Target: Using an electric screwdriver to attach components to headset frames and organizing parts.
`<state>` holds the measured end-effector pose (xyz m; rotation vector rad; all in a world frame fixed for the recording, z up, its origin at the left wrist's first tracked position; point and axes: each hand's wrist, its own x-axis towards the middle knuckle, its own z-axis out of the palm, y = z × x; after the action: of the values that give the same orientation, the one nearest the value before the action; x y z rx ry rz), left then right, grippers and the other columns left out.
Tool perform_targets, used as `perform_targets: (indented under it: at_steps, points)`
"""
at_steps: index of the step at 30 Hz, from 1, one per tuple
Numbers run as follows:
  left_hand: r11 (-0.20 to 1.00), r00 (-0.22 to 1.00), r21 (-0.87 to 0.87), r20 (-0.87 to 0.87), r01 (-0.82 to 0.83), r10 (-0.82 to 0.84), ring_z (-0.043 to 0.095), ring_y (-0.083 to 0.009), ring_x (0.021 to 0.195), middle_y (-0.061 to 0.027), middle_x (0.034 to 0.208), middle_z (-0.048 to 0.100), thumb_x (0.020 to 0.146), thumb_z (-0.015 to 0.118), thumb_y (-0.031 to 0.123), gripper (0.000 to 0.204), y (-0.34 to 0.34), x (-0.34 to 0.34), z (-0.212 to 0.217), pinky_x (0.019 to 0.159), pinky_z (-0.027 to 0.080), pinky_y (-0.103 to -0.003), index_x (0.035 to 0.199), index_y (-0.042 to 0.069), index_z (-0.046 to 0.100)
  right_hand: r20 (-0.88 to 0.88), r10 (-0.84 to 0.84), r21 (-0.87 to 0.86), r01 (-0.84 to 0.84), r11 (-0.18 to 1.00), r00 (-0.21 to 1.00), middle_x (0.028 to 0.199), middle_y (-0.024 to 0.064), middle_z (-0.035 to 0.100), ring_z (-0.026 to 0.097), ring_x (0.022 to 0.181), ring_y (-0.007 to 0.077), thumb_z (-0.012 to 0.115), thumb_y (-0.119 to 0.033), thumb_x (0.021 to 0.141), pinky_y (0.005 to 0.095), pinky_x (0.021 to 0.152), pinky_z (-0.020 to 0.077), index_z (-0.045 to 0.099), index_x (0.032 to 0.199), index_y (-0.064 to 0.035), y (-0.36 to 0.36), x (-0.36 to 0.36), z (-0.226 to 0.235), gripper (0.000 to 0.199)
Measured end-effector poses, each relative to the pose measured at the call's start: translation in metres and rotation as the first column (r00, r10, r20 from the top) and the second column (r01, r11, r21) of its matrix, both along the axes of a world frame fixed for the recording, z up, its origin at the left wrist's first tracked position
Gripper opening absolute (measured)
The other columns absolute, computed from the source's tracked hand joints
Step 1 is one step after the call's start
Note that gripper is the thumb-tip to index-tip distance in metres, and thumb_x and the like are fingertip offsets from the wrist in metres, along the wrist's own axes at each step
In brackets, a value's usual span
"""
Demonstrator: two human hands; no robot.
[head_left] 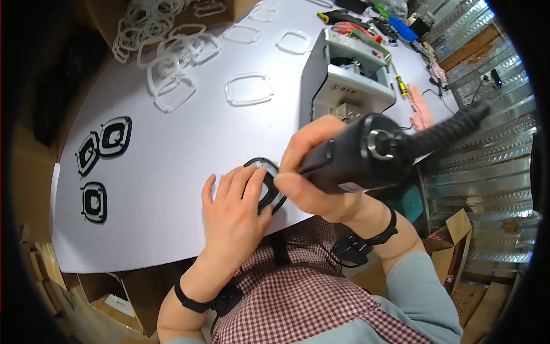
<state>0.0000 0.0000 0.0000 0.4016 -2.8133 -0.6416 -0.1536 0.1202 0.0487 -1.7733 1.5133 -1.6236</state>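
Observation:
My left hand (234, 211) lies flat with fingers spread on a black rounded frame part (269, 182) at the near edge of the white table (172, 149). My right hand (312, 175) grips a black electric screwdriver (366, 153), held just over the same part. Its coiled cable (452, 127) runs off to the right. The tool's tip is hidden behind my fingers.
Three finished black frames (100, 155) lie at the table's left. Several clear rounded frames (248, 89) are scattered and piled at the back. A grey-white machine (346, 77) stands right of centre, with hand tools (366, 26) behind it. Cardboard boxes (458, 252) sit below right.

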Motion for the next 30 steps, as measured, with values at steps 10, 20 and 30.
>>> perform_targets:
  at_steps: [10, 20, 30]
  points:
    - [0.983, 0.983, 0.026, 0.033, 0.180, -0.181, 0.044, -0.0242, 0.144, -0.0022, 0.147, 0.054, 0.086, 0.074, 0.014, 0.063, -0.001, -0.004, 0.004, 0.120, 0.018, -0.067, 0.145, 0.015, 0.052, 0.431, -0.324, -0.497, 0.521, 0.694, 0.842, 0.076, 0.0069, 0.061, 0.059, 0.060, 0.0148, 0.065, -0.006, 0.098, 0.0323, 0.061, 0.0528, 0.050, 0.118, -0.0014, 0.043, -0.055, 0.046, 0.026]
    - [0.980, 0.983, 0.088, 0.026, 0.180, -0.183, 0.044, -0.0298, 0.143, -0.0078, 0.147, 0.053, 0.085, 0.076, 0.014, 0.071, -0.008, -0.005, 0.001, 0.121, 0.019, -0.063, 0.149, 0.014, 0.047, 0.100, -0.491, -0.267, 0.499, 0.824, 0.865, 0.072, 0.0023, 0.053, 0.050, 0.056, 0.0130, 0.068, -0.024, 0.098, 0.0312, 0.059, 0.0457, 0.050, 0.113, -0.0081, 0.043, -0.045, 0.045, 0.028]
    - [0.975, 0.982, 0.125, 0.030, 0.183, -0.188, 0.044, -0.0260, 0.145, -0.0050, 0.147, 0.055, 0.088, 0.074, 0.017, 0.071, -0.004, -0.007, 0.001, 0.120, 0.022, -0.064, 0.152, 0.013, 0.044, 0.555, -0.154, -0.276, 0.355, 0.893, 0.818, 0.077, 0.0070, 0.065, 0.063, 0.061, 0.0117, 0.075, 0.001, 0.089, 0.0257, 0.056, 0.0535, 0.055, 0.111, 0.0006, 0.000, -0.017, 0.012, 0.030]
